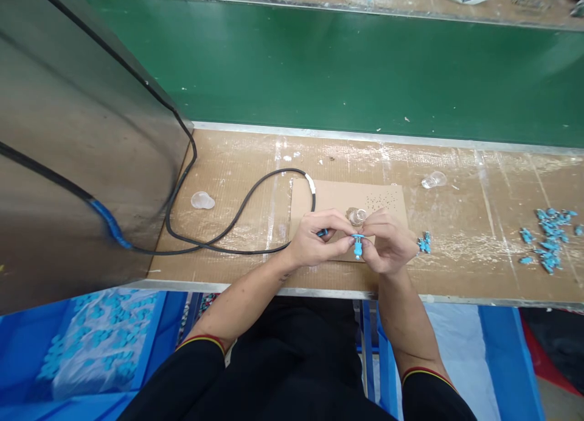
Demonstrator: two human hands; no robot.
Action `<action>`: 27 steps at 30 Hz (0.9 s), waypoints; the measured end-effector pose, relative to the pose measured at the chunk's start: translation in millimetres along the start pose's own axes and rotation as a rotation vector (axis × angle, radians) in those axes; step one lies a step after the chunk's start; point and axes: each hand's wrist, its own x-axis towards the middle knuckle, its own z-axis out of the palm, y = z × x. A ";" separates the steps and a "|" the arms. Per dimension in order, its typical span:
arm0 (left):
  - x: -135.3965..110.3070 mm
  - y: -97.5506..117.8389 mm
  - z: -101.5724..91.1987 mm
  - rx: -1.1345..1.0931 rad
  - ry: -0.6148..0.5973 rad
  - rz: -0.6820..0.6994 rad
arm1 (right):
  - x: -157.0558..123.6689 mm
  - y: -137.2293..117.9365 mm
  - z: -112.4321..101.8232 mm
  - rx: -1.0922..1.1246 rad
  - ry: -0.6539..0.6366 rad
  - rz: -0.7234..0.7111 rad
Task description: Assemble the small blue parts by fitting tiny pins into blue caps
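Note:
Both hands meet over a small cardboard sheet (337, 196) on the workbench. My left hand (314, 238) is closed around a thin tool with a blue tip (323, 232), from which a black cable (237, 217) loops off to the left. My right hand (387, 244) pinches a small blue plastic part (358, 244) between thumb and fingers. The tool tip and the blue part are close together. A small clear cap (356, 215) rests on the cardboard just behind my fingers.
A steel housing (77, 135) stands at the left. Clear caps (202, 200) (434, 179) lie on the bench, a few blue parts (424, 243) sit by my right hand, and a pile of them (550, 238) lies far right. A green conveyor belt (347, 68) runs behind. A bag of blue parts (95, 342) sits below left.

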 end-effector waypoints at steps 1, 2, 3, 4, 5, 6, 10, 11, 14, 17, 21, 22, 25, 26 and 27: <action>0.2 -0.1 0.0 -0.006 0.001 -0.003 | 0.1 -0.1 0.2 -0.018 0.005 -0.010; 0.3 -0.2 0.0 -0.011 0.004 -0.008 | 0.1 -0.2 0.5 -0.036 0.008 -0.019; 0.2 -0.5 0.2 -0.013 0.008 -0.016 | 0.0 -0.4 0.7 -0.054 0.010 -0.027; 0.1 -0.9 0.4 -0.014 0.012 -0.027 | -0.1 -0.5 1.0 -0.070 0.012 -0.032; -0.2 -1.5 0.6 -0.015 0.017 -0.037 | -0.3 -0.5 1.2 -0.081 0.011 -0.035; -0.6 -2.1 0.8 -0.016 0.022 -0.044 | -0.6 -0.5 1.4 -0.086 0.010 -0.037; -2.2 -4.6 1.0 -0.029 0.040 -0.055 | -2.4 0.1 2.6 -0.069 0.001 -0.039; -2.3 -5.0 0.9 -0.031 0.043 -0.054 | -2.8 0.1 3.0 -0.068 -0.001 -0.040; -2.4 -5.6 1.2 -0.049 0.053 -0.027 | -3.1 -0.3 3.9 -0.077 -0.006 -0.039; -2.4 -6.6 3.3 -0.092 0.066 -0.018 | -2.2 -1.0 4.6 -0.070 -0.001 -0.034; -3.9 -10.4 6.3 -0.195 0.092 -0.082 | -1.5 -0.1 4.6 -0.013 0.001 -0.025; -4.4 -11.8 6.5 -0.223 0.102 -0.114 | -1.9 0.5 4.5 0.001 0.000 -0.022; -4.9 -15.6 5.4 -0.277 0.127 -0.227 | -4.0 2.8 5.0 0.026 0.000 -0.009; -4.6 -16.3 4.7 -0.284 0.131 -0.255 | -4.7 3.6 5.6 0.030 0.008 -0.005; -4.0 -16.7 3.9 -0.286 0.130 -0.276 | -5.2 4.4 6.3 0.031 0.017 -0.002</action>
